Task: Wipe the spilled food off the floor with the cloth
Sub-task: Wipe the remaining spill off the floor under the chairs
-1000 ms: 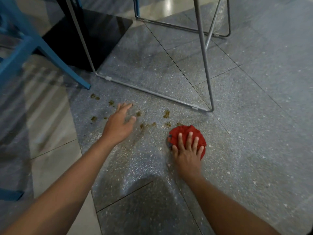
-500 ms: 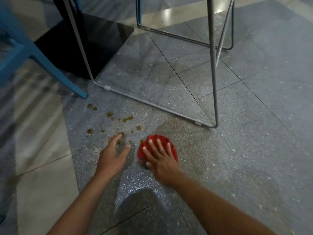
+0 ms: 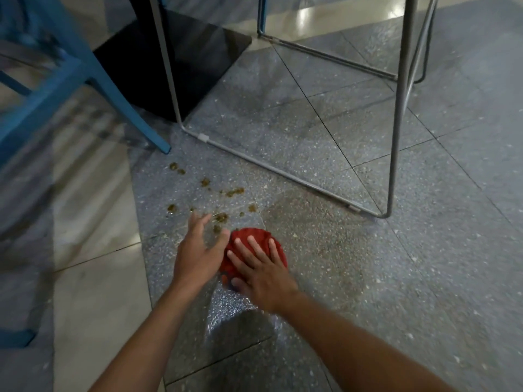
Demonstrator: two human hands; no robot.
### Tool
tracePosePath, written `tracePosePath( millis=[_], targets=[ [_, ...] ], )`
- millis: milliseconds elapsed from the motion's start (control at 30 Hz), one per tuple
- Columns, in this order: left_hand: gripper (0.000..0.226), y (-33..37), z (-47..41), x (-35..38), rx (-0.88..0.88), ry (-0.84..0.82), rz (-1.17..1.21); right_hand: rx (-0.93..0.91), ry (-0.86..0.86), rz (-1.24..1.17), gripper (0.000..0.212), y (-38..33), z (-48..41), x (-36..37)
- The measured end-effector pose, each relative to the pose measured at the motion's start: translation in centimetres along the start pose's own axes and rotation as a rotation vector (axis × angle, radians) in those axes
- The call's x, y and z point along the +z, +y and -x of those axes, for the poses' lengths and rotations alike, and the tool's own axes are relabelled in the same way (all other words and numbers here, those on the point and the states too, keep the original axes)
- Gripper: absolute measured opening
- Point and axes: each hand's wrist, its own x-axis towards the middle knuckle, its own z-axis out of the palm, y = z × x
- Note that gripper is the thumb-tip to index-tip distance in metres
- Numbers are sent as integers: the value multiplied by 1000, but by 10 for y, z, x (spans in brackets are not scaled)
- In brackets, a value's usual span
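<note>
A bunched red cloth lies on the grey speckled floor. My right hand presses flat on top of it, fingers spread. My left hand is just left of the cloth, fingers apart and blurred, holding nothing. Brown bits of spilled food are scattered on the tile beyond both hands, the nearest clump right past my left fingertips. A dull smeared patch spreads to the right of the cloth.
A metal wire chair frame runs along the floor just behind the spill, its upright leg at right. A blue chair leg ends near the crumbs at left. A black table base sits behind.
My right hand has slid the cloth to the left, from near the chair frame's corner to just below the crumbs. My left hand has drawn back beside it.
</note>
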Motion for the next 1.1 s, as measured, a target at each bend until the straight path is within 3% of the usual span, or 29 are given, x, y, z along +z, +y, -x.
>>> tracePosePath(
  millis=[67,167,233,300,400,500,567,667,700,767,900,967,1100],
  targets=[
    [64,-5,-2,0,8,-1,-6,113,24,62,65,35,-19,-17],
    [65,-13,2,1,25,25,21,437,24,-63,66,95,-34,-49],
    [67,-13,8,5,26,22,14,468,-4,-74,66,103,-30,-49],
    [66,-8,15,12,22,-15,-8,389,-26,14,67,76,-21,-34],
    [61,0,21,23,81,-76,-58,55,-77,58,70,11,-5,-8],
    [50,-5,27,37,192,-107,-84,-165,-134,-72,75,-15,-9,-12],
    [48,-19,35,48,247,-128,-124,-69,-4,-360,64,-1,-5,-38],
    [54,-41,45,72,353,-214,-310,249,436,-294,36,58,8,-80],
    [56,-44,45,82,420,-235,-431,340,437,-232,34,79,12,-91],
    [58,-44,40,98,537,-246,-649,414,281,-104,37,106,12,-104],
    [58,-32,0,102,716,-236,-753,425,175,-34,62,115,-2,-106],
    [63,-36,-18,88,675,-204,-841,476,156,-29,73,112,-6,-102],
    [65,-63,8,77,313,5,-729,515,63,-41,95,120,-5,-100]
  ],
)
